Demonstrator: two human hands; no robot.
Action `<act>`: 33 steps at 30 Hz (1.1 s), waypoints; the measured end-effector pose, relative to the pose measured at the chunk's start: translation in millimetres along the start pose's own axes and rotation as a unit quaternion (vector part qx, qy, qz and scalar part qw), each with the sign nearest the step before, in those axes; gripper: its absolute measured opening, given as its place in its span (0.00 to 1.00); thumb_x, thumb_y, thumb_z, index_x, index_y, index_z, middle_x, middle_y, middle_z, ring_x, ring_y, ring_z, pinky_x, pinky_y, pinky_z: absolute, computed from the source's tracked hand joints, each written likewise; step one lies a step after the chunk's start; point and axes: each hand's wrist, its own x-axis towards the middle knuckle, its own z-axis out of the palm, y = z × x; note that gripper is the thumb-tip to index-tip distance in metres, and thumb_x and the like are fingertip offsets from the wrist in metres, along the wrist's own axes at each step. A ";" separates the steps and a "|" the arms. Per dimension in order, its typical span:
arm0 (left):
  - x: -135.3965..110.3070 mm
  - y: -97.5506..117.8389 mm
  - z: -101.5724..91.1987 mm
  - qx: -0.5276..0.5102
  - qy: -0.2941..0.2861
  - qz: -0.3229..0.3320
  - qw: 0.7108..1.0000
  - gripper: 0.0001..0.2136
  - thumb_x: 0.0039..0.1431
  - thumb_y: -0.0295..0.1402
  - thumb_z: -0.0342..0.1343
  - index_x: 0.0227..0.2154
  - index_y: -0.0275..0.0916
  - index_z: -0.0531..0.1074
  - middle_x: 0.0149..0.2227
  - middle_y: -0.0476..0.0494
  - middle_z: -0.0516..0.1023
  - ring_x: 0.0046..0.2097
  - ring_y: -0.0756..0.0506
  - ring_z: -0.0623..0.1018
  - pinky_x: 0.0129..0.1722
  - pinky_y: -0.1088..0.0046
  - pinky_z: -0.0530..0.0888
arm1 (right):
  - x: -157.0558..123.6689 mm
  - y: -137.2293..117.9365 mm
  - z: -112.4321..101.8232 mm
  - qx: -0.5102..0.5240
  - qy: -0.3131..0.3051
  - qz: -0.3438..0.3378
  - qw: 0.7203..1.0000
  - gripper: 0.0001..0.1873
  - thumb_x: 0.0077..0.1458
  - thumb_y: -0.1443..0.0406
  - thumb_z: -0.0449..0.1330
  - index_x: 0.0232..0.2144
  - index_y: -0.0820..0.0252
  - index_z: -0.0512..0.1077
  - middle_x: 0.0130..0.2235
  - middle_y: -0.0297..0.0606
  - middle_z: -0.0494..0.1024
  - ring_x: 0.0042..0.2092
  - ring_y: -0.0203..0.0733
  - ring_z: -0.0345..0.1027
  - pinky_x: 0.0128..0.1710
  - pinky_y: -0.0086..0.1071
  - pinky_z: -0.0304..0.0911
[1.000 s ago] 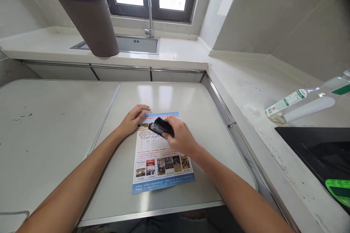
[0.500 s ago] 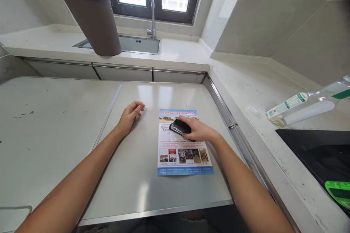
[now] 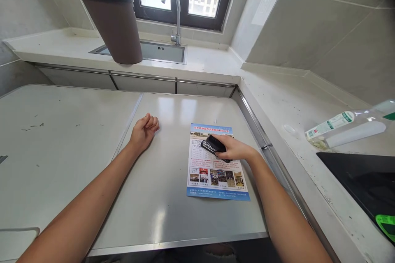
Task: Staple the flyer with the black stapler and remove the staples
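My right hand is wrapped round a black stapler, held over the upper middle of a printed flyer. Whether the stapler touches the paper I cannot tell. The flyer lies flat on the pale table, with blue bands, red and black text and a row of small photos. To its left, my left hand rests on the table in a fist, with nothing visible in it. Just beyond the flyer's top edge lies a small pale strip, too small to name.
A brown bin stands at the sink, beneath a tall faucet. On the right counter lie a clear bottle and a black panel. A metal-edged rail borders the table's right side.
My left fingers have curled from loosely bent into a fist. The whole view has shifted slightly, so most things appear further right. The stapler stays in my right hand over the flyer.
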 end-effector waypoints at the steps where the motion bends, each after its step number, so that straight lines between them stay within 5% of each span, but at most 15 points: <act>1: -0.3 1.1 0.1 0.003 0.002 -0.003 1.000 0.27 0.68 0.44 0.56 0.19 0.40 0.51 0.24 0.51 0.49 0.27 0.48 0.59 0.30 0.68 0.64 | -0.4 0.1 -0.3 -0.002 0.000 -0.002 1.000 0.23 0.51 0.68 0.63 0.51 0.56 0.71 0.45 0.37 0.81 0.43 0.45 0.72 0.42 0.34 0.64; 33: -1.4 7.6 0.0 0.014 0.025 -0.045 0.999 0.30 0.65 0.47 0.57 0.18 0.40 0.45 0.23 0.50 0.45 0.24 0.49 0.56 0.21 0.70 0.59 | -2.8 1.5 -3.6 0.003 -0.007 -0.018 1.000 0.18 0.59 0.60 0.65 0.51 0.56 0.72 0.45 0.38 0.82 0.42 0.46 0.73 0.41 0.34 0.65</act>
